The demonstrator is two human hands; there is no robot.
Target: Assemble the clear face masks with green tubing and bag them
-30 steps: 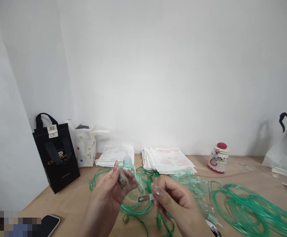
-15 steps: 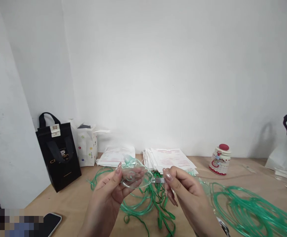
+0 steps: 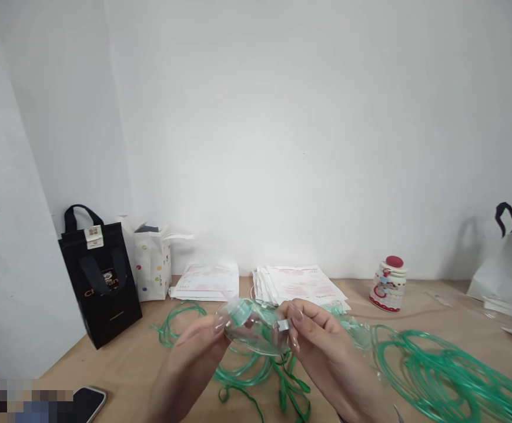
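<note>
A clear oxygen mask with a pale green connector is held up above the table between both hands. My left hand grips its left side, thumb on top near the connector. On the other side my right hand pinches a small metal nose strip between thumb and fingers at the mask's edge. Below the hands lie green elastic straps and a loop of green tubing.
Coiled green tubing spreads over the right side. White printed packets lie at the back. A jar with a red lid stands at right rear. Black bag, white dotted bag and phone are on the left.
The mask has turned, so its green connector now faces more toward me. My right hand has moved slightly left with the metal strip, closer to my left hand.
</note>
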